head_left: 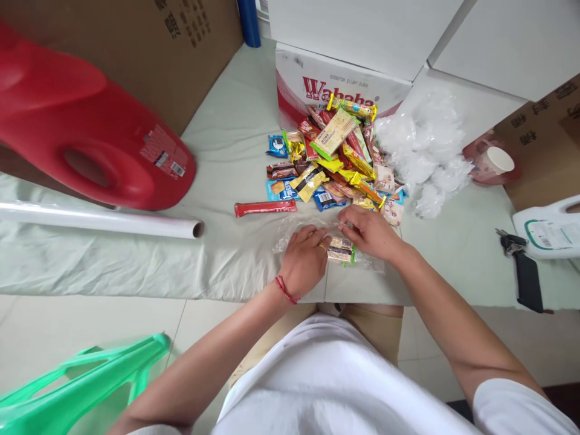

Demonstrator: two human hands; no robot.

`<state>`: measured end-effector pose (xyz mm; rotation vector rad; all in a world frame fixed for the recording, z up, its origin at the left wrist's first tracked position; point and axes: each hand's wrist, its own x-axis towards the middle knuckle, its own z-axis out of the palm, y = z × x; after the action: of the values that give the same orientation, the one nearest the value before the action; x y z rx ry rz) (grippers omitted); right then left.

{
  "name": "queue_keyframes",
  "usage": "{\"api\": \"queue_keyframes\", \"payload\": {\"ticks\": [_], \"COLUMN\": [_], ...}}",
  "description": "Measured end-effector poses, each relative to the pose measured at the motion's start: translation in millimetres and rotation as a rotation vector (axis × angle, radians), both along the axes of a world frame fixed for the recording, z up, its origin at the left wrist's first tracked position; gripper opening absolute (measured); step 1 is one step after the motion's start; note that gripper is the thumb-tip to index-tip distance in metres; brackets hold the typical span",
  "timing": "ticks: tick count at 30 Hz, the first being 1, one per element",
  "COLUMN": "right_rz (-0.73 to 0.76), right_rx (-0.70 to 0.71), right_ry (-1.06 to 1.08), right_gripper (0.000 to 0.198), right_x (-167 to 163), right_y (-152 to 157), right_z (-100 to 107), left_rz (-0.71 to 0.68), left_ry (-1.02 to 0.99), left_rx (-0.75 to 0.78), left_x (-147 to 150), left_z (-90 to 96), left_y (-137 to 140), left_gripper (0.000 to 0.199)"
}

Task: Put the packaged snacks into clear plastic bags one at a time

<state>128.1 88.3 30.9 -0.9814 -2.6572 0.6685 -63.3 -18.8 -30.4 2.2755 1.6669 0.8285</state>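
With the snack bar [339,251] between them on the table [231,263], the left hand [303,260] rests, fingers together, on the clear bag [368,262], seemingly steadying it, while the right hand [369,231] bunches its fingertips at the far edge, whether pinching I cannot tell.

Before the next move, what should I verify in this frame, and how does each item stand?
1. Left hand on the clear plastic: ok, lying over it.
2. Right hand with a firm grip on the plastic: cannot tell.
3. Wrapped snack inside the plastic: cannot tell, it could be beneath.
4. Red packet apart from both hands: ok.
5. Black object beside the keys well back from the table edge: not ok, it reaches the edge.
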Motion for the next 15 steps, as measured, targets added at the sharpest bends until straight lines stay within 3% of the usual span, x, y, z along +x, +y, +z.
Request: {"api": "queue_keyframes", "payload": {"ticks": [7, 12, 15], "right_rz": [-0.006, 0.259, 0.387], "right_rx": [-0.090, -0.072, 0.013], "right_ry": [0.133, 0.033, -0.016], "right_gripper": [0.011, 0.013, 0.016], "right_x": [-1.2, -11.4, -14.1], "right_y": [-12.2, -27.2, -34.0], "right_z": [-9.6, -13.5, -19.0], "left_rz": [0.144, 0.252, 0.382], "left_ry": [-0.102, -0.134, -0.187], "left_rx": [-0.027, -0.100, -0.148], "left_x": [-27.2, -43.3, -51.6], "left_z": [-5.0, -11.8, -16.3], "left_y": [15.1, 28.4, 34.9], "left_gripper": [0.034, 0.024, 0.044]}}
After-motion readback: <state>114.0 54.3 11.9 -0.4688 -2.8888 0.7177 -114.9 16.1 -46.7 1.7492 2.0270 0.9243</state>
